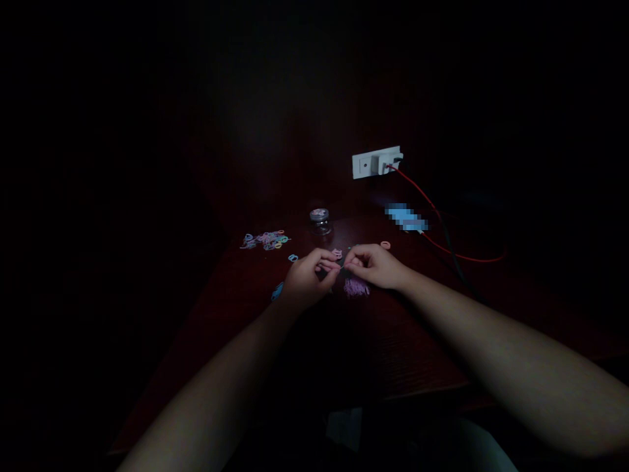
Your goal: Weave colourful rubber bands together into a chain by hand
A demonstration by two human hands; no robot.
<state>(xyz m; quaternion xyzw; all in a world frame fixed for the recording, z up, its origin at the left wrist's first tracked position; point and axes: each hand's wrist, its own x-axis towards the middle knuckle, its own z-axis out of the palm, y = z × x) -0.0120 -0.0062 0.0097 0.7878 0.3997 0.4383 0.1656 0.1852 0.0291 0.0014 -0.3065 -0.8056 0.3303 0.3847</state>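
Observation:
My left hand (pixel 310 278) and my right hand (pixel 372 264) meet fingertip to fingertip over the table. Both pinch a small, thin, pale hair tie (pixel 342 267), mostly covered by the fingers. Just below my right hand lies a bunch of purple hair ties (pixel 356 287). Blue hair ties (pixel 278 291) are partly hidden beside my left wrist. A few pink hair ties (pixel 337 254) sit just beyond the fingertips, and a peach hair tie (pixel 386 245) rests past my right hand. A light-blue hair tie (pixel 293 258) lies beyond my left hand.
A mixed pile of coloured hair ties (pixel 268 240) spreads at the back left of the dark red table (pixel 393 354). A clear lidded jar (pixel 320 223) stands at the back. A blurred blue phone-like object (pixel 406 217) joins a red cable (pixel 442 252) from a wall socket (pixel 364 166).

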